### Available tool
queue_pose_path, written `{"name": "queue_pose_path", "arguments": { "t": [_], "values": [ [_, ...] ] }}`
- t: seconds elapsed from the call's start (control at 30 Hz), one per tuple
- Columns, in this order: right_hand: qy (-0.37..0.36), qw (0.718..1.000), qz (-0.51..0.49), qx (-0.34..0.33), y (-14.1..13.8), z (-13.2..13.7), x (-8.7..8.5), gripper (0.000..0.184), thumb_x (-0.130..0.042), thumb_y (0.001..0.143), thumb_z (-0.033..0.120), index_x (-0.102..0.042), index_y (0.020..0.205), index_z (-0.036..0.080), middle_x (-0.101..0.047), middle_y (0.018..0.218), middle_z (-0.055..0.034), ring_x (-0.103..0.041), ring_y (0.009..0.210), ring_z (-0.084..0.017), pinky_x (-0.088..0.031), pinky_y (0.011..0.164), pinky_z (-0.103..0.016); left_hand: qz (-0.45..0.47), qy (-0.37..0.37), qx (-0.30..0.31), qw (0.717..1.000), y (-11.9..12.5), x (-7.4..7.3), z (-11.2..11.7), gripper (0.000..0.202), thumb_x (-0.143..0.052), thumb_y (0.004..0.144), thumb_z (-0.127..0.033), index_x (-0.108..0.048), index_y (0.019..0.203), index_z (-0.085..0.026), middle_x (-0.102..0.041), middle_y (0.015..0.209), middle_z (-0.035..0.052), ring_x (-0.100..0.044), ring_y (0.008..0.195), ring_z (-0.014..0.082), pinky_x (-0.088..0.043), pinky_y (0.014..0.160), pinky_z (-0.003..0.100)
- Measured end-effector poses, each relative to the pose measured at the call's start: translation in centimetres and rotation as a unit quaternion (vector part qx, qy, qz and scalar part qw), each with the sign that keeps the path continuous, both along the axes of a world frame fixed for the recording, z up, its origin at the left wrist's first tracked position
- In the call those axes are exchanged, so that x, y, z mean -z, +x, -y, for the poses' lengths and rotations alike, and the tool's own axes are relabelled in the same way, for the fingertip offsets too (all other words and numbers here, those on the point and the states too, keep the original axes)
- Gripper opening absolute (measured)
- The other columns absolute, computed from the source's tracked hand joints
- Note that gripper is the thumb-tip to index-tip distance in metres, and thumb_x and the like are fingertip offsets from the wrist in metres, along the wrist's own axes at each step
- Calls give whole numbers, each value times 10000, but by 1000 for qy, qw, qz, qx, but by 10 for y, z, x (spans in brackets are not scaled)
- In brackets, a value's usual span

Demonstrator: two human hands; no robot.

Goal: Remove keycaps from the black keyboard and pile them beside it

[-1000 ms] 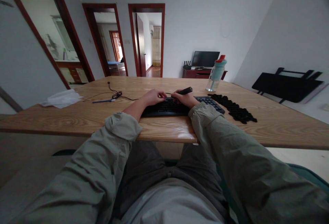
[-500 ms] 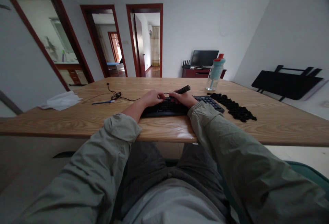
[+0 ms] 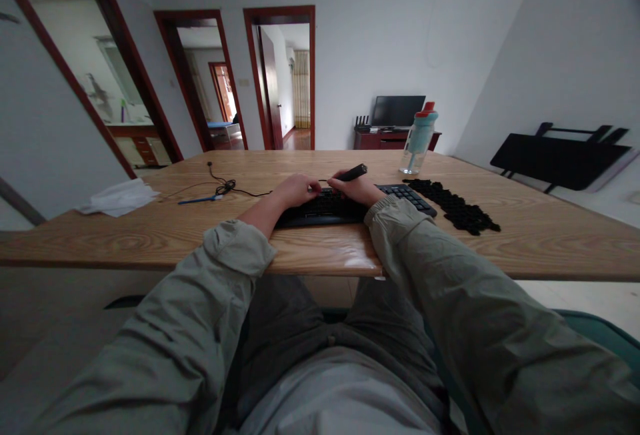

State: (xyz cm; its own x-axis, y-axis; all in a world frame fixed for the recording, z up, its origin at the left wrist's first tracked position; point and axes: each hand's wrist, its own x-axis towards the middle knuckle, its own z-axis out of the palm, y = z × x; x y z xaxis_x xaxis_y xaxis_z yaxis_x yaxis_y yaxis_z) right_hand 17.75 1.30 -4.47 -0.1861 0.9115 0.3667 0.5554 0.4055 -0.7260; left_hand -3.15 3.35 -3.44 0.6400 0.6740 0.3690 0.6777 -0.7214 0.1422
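A black keyboard (image 3: pixel 320 211) lies near the table's front edge, its middle partly covered by my hands. My right hand (image 3: pixel 356 188) is closed around a thick black-handled tool (image 3: pixel 355 172). The handle sticks up to the right, and a thin shaft seems to point left; its tip is too small to make out. Over the keyboard's left part, my left hand (image 3: pixel 299 190) has its thumb and fingers pinched together. Whatever is between them, if anything, is hidden. Small black pieces resembling keycaps (image 3: pixel 453 207) lie in rows to the right of the keyboard.
A clear bottle with a red lid (image 3: pixel 419 142) stands behind the keyboard. To the left are a black cable (image 3: pixel 226 186), a slim blue tool (image 3: pixel 197 200) and crumpled white tissue (image 3: pixel 120 198). The wooden table (image 3: pixel 320 248) ends just before my lap.
The black handle has shifted slightly left and down with my right hand. A reddish patch by the right fingers no longer shows. My left hand stays nearly in place.
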Motion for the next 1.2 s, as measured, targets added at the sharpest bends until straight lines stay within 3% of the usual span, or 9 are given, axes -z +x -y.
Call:
{"name": "queue_pose_path", "arguments": {
  "t": [0.2, 0.3, 0.4, 0.57, 0.8, 1.03, 1.2],
  "values": [
    [1, 1000, 23, 2, 6, -12, 7, 203, -644, 854, 384, -668, 857, 183, -671, 702, -19, -565, 536, -113, -419, 498, -224, -30, 6, 8, 1000, 1, 0, 1, 199, -625, 817, -248, -790, 928, -234, -751, 882, 45, -648, 830, 212, -449, 773, 290],
    [19, 998, 50, 21, 2, -2, 5, 191, -659, 842, 384, -670, 875, 196, -658, 702, -11, -576, 586, -123, -420, 537, -229, -34, 12, 9, 999, 0, 0, 0, 202, -616, 814, -242, -789, 919, -238, -751, 879, 43, -645, 816, 211, -445, 761, 292],
    [82, 992, 85, 34, -5, 14, 3, 145, -670, 827, 346, -660, 827, 201, -657, 723, -16, -593, 675, -149, -434, 613, -256, -38, 14, 0, 999, 0, 1, 0, 199, -622, 814, -255, -788, 921, -248, -753, 884, 37, -647, 821, 210, -441, 739, 289],
    [145, 983, 113, -17, -14, 32, 3, 107, -675, 805, 295, -641, 786, 196, -660, 748, -46, -589, 709, -182, -451, 680, -311, -43, 14, -16, 999, 4, -1, 4, 188, -644, 808, -269, -790, 924, -248, -750, 878, 41, -643, 828, 222, -433, 728, 293],
    [138, 980, 145, 4, -17, 30, 7, 132, -672, 821, 316, -623, 772, 203, -641, 712, -44, -569, 679, -184, -449, 652, -317, -3, -16, -34, 999, 4, -3, 2, 168, -719, 770, -305, -764, 899, -209, -743, 881, 50, -637, 814, 222, -425, 686, 283],
    [92, 984, 150, 9, -20, 11, -10, 281, -676, 840, 421, -582, 705, 193, -597, 654, -37, -537, 615, -167, -397, 553, -300, 64, -98, 24, 993, -1, -1, -8, 160, -688, 794, -201, -768, 929, -171, -758, 905, 47, -643, 761, 169, -464, 732, 269],
    [86, 990, 113, -27, -21, 1, -18, 262, -778, 766, 325, -563, 674, 204, -564, 624, -40, -554, 689, -201, -439, 618, -312, 75, -116, 39, 990, -2, -1, -11, 202, -653, 806, -169, -774, 962, -130, -767, 916, 73, -648, 740, 163, -474, 720, 263]
  ]
}}
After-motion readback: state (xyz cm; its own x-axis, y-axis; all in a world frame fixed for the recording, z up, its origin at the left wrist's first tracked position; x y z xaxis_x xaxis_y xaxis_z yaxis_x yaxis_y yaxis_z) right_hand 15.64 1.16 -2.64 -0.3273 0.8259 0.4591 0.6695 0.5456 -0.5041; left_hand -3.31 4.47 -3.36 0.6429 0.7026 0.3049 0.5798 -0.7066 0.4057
